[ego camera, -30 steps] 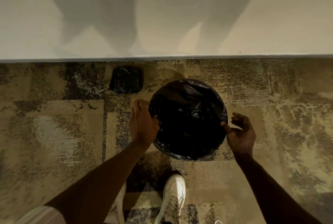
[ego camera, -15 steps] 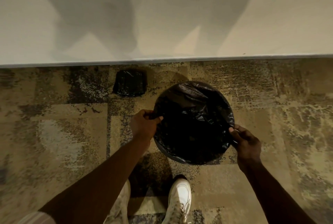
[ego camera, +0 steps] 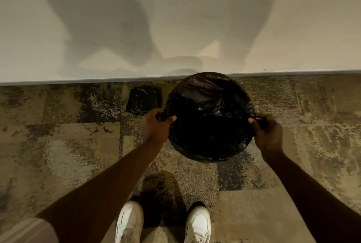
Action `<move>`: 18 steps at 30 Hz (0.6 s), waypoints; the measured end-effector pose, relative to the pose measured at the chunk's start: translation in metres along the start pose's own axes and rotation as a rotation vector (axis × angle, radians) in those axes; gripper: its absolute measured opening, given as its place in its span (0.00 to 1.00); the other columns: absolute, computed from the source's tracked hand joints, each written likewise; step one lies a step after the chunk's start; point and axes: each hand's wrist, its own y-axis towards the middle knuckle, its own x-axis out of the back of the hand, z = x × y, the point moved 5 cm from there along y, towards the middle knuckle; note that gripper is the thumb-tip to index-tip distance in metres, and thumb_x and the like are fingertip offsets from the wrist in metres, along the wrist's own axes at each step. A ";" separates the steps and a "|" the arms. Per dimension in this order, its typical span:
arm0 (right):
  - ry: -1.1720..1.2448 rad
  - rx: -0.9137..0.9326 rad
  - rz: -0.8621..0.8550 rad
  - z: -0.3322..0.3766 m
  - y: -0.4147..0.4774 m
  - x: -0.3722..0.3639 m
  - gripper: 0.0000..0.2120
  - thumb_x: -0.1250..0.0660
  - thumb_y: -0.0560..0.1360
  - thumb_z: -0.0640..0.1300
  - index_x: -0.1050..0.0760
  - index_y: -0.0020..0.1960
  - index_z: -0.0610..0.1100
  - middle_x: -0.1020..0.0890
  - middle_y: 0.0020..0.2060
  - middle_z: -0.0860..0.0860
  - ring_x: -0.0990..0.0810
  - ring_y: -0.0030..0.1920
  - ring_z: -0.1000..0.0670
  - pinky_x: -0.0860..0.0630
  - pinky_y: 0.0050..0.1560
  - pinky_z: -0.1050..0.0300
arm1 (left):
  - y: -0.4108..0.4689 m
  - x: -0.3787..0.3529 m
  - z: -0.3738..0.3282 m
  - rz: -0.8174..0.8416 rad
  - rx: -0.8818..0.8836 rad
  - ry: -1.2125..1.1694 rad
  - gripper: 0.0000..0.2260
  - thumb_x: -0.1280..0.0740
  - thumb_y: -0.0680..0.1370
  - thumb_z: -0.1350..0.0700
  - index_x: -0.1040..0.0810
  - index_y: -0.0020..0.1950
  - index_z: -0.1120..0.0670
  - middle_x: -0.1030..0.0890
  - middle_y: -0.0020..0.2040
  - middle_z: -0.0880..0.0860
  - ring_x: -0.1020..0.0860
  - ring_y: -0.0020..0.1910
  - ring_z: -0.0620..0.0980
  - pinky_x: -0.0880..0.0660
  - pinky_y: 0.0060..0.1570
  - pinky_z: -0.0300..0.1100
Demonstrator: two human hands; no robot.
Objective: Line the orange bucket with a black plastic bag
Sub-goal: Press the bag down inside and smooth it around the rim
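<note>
Lining nearly finished, bag edge held at both sides of the bucket.

At centre frame by the wall, the black bag (ego camera: pixel 211 117) is spread over the bucket, whose orange is hidden. Its rim film is pinched by the closed left hand (ego camera: pixel 156 127) and closed right hand (ego camera: pixel 267 135); only final tucking seems left. 1 folded bag (ego camera: pixel 143 100) lies upper left.

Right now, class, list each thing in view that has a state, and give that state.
black plastic bag: open, draped over the bucket's rim, hiding the bucket
left hand: pinching the bag's left edge
right hand: pinching the bag's right edge
spare black bag: folded flat on the carpet
</note>
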 end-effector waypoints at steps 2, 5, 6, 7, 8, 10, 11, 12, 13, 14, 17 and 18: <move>-0.171 0.140 0.003 0.023 0.010 -0.006 0.15 0.29 0.81 0.46 0.21 0.65 0.43 0.13 0.54 0.44 0.16 0.51 0.49 0.15 0.49 0.55 | 0.014 0.003 -0.014 -0.023 -0.051 0.016 0.15 0.20 0.72 0.49 0.14 0.55 0.54 0.12 0.50 0.55 0.15 0.51 0.56 0.15 0.51 0.54; -0.326 0.287 0.007 0.049 0.027 -0.017 0.15 0.31 0.82 0.45 0.21 0.67 0.39 0.13 0.54 0.41 0.17 0.49 0.46 0.28 0.38 0.67 | 0.037 0.004 -0.028 -0.026 -0.083 0.021 0.15 0.21 0.73 0.50 0.14 0.56 0.56 0.13 0.50 0.53 0.17 0.49 0.51 0.19 0.50 0.45; -0.352 0.316 0.009 0.053 0.035 -0.022 0.15 0.32 0.83 0.45 0.22 0.67 0.39 0.13 0.55 0.40 0.15 0.50 0.43 0.29 0.42 0.64 | 0.044 0.004 -0.032 -0.026 -0.090 0.024 0.15 0.21 0.74 0.50 0.14 0.56 0.57 0.14 0.49 0.53 0.18 0.48 0.51 0.20 0.50 0.45; -0.371 0.339 0.011 0.057 0.042 -0.026 0.15 0.32 0.83 0.45 0.22 0.67 0.39 0.12 0.55 0.40 0.14 0.52 0.40 0.29 0.45 0.61 | 0.049 0.004 -0.034 -0.032 -0.093 0.028 0.15 0.21 0.74 0.50 0.14 0.56 0.57 0.13 0.50 0.54 0.18 0.49 0.51 0.19 0.51 0.46; -0.385 0.355 0.011 0.058 0.049 -0.030 0.16 0.33 0.83 0.46 0.22 0.67 0.40 0.12 0.54 0.40 0.14 0.53 0.39 0.28 0.46 0.59 | 0.056 0.004 -0.035 -0.042 -0.099 0.026 0.15 0.21 0.73 0.50 0.14 0.55 0.57 0.13 0.50 0.55 0.16 0.50 0.52 0.17 0.52 0.48; -0.394 0.382 0.011 0.060 0.060 -0.038 0.16 0.34 0.83 0.47 0.23 0.67 0.40 0.12 0.53 0.41 0.13 0.52 0.39 0.26 0.47 0.57 | 0.065 0.002 -0.038 -0.057 -0.115 0.035 0.14 0.21 0.73 0.50 0.14 0.52 0.57 0.12 0.50 0.56 0.15 0.49 0.54 0.16 0.52 0.51; -0.394 0.396 0.008 0.060 0.065 -0.042 0.16 0.34 0.83 0.47 0.23 0.67 0.40 0.12 0.53 0.41 0.13 0.52 0.40 0.25 0.47 0.57 | 0.069 0.001 -0.038 -0.062 -0.118 0.048 0.13 0.21 0.73 0.50 0.14 0.51 0.57 0.12 0.49 0.56 0.16 0.48 0.54 0.17 0.52 0.50; -0.394 0.401 0.001 0.060 0.069 -0.045 0.16 0.34 0.83 0.46 0.22 0.67 0.39 0.12 0.53 0.41 0.13 0.52 0.40 0.24 0.48 0.56 | 0.073 -0.001 -0.039 -0.061 -0.121 0.064 0.13 0.21 0.74 0.50 0.14 0.50 0.57 0.12 0.49 0.57 0.16 0.47 0.53 0.18 0.51 0.49; -0.391 0.402 -0.002 0.059 0.073 -0.049 0.16 0.34 0.83 0.47 0.22 0.67 0.40 0.12 0.53 0.41 0.14 0.53 0.41 0.23 0.50 0.55 | 0.077 -0.003 -0.038 -0.057 -0.122 0.079 0.13 0.21 0.74 0.50 0.14 0.50 0.58 0.12 0.49 0.57 0.16 0.47 0.54 0.19 0.51 0.48; -0.392 0.403 -0.004 0.058 0.078 -0.053 0.16 0.34 0.83 0.48 0.23 0.67 0.40 0.12 0.53 0.42 0.14 0.53 0.40 0.20 0.51 0.52 | 0.081 -0.004 -0.038 -0.052 -0.130 0.094 0.13 0.21 0.74 0.50 0.14 0.49 0.58 0.12 0.49 0.58 0.16 0.48 0.55 0.19 0.51 0.48; -0.418 0.397 0.000 0.055 0.090 -0.060 0.16 0.34 0.83 0.48 0.22 0.67 0.40 0.12 0.54 0.41 0.14 0.53 0.38 0.18 0.51 0.46 | 0.088 -0.008 -0.040 -0.047 -0.159 0.110 0.13 0.20 0.73 0.51 0.13 0.49 0.59 0.12 0.47 0.58 0.14 0.50 0.58 0.17 0.55 0.53; -0.428 0.393 -0.002 0.054 0.093 -0.061 0.16 0.34 0.83 0.47 0.22 0.67 0.39 0.12 0.53 0.41 0.14 0.53 0.38 0.18 0.51 0.46 | 0.090 -0.010 -0.040 -0.045 -0.169 0.120 0.13 0.20 0.73 0.51 0.13 0.50 0.59 0.12 0.48 0.58 0.14 0.50 0.58 0.17 0.55 0.54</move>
